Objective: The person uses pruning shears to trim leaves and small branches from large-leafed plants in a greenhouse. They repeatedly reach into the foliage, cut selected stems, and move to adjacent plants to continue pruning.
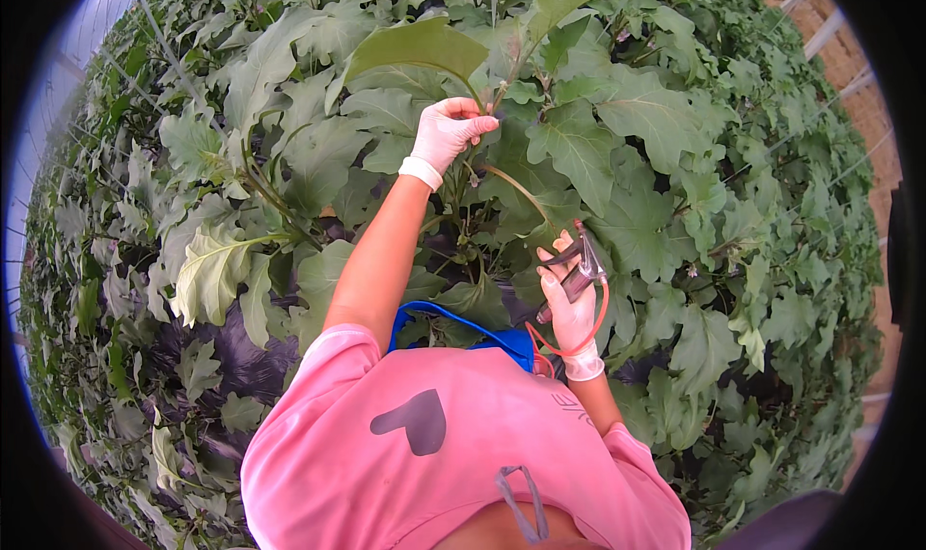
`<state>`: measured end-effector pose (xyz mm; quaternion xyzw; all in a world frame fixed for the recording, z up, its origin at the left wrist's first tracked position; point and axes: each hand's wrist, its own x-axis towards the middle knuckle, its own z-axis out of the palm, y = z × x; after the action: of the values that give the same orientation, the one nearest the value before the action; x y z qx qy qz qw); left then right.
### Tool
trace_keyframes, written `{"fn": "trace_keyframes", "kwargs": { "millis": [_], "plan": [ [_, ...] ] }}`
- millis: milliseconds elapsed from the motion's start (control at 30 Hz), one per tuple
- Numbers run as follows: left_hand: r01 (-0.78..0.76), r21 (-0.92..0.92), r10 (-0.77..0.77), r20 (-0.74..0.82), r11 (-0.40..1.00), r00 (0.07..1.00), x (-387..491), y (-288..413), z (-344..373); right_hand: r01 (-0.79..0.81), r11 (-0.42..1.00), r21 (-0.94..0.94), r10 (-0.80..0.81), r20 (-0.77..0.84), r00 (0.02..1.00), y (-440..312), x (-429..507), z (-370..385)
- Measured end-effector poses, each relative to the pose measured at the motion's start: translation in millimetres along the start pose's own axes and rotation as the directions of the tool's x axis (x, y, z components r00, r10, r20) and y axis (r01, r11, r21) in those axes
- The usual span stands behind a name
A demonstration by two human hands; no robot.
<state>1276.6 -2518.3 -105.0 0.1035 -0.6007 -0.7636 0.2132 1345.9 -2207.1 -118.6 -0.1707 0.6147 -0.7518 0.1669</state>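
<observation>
My left hand [456, 132], in a thin whitish glove, pinches a green stem of a leafy plant, likely eggplant, below a large upturned leaf [427, 49]. Lower right, my gloved right hand [571, 297] is closed around a small hand sprayer [577, 281] with a dark lever and a clear upper part. From this sprayer a thin red hose [602, 318] loops down past my wrist toward my waist. A curved leaf stalk [524, 192] runs between my two hands. My right fingertips are partly hidden behind the sprayer.
Dense broad leaves [644, 116] surround both hands. At my waist is a blue bag or container [517, 347]. Dark plastic film [239, 354] covers ground at the lower left. Thin strings run up among the plants, and bare brown soil [861, 108] lies beyond them at the right.
</observation>
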Motion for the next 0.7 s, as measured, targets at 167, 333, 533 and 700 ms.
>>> {"fn": "trace_keyframes", "kwargs": {
  "millis": [167,333,533,700],
  "plan": [
    [-0.015,0.029,0.012,0.115,0.999,0.993,-25.3,-3.1,0.5,0.002,0.999,-0.036,-0.003,-0.033,0.999,-1.0,-5.2,-20.0],
    [-0.049,-0.191,0.063,0.066,0.98,0.996,-86.0,-7.2,-32.6,0.128,0.98,-0.154,-0.115,0.089,0.989,-4.2,-2.8,-24.6],
    [-0.176,-0.07,0.157,-0.215,0.982,0.964,-114.9,-9.1,-38.4,0.233,0.964,-0.127,-0.205,0.201,0.958,-5.4,13.8,-13.6],
    [-0.348,-0.15,0.252,-0.443,0.925,0.86,-142.8,-10.5,-21.3,0.479,0.837,-0.265,-0.387,0.333,0.86,-6.1,15.8,-18.9]
  ]
}}
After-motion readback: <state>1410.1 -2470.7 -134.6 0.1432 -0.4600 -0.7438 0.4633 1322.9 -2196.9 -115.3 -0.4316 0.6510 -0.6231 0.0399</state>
